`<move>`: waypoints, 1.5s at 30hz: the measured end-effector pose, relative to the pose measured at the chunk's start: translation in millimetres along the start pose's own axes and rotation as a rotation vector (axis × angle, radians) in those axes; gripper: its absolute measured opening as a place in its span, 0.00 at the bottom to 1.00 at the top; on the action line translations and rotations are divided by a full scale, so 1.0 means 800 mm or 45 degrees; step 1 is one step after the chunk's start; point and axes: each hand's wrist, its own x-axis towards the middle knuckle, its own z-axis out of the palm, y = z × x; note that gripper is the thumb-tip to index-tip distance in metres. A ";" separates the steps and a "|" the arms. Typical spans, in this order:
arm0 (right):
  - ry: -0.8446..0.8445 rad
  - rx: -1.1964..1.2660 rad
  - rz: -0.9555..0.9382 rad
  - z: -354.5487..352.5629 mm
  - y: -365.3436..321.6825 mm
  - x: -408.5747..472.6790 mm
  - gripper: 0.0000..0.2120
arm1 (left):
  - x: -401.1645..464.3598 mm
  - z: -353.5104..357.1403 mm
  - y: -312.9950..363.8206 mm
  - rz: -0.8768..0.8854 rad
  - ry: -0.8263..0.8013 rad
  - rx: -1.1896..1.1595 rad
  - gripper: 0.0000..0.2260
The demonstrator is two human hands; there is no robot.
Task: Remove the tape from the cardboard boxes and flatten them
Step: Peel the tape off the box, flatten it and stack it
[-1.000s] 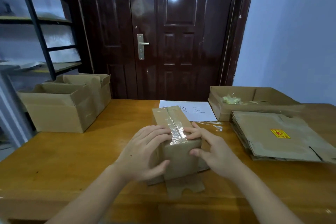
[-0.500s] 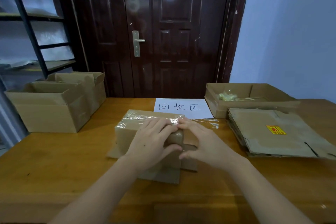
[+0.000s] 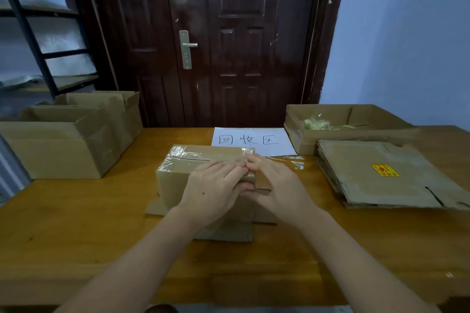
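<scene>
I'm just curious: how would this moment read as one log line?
step: peeling tape | left hand: on taped box | right hand: picking at tape end | flattened stack: right side

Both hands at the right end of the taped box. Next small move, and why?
Probably pick up the tape end with the right hand and peel leftward while the left hand steadies the box: fingertips meet at the taped corner, and the seam looks sealed.
</scene>
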 end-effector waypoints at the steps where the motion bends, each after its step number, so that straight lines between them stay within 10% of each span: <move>1: 0.012 -0.042 -0.026 0.000 0.000 0.001 0.29 | 0.001 -0.001 0.001 -0.011 0.002 -0.010 0.14; 9: 0.088 -0.235 -0.195 -0.005 0.001 0.006 0.25 | -0.001 -0.017 -0.016 -0.015 -0.271 -0.022 0.28; 28: -0.042 -0.092 -0.111 -0.018 -0.006 0.001 0.28 | 0.012 -0.008 -0.014 -0.086 -0.060 -0.142 0.14; 39: 0.223 -0.281 -0.165 0.004 -0.018 0.019 0.13 | 0.006 -0.007 -0.012 -0.215 -0.357 0.021 0.41; 45: 0.321 -0.241 -0.219 0.014 -0.015 0.014 0.07 | 0.009 0.012 0.007 -0.337 -0.207 0.114 0.28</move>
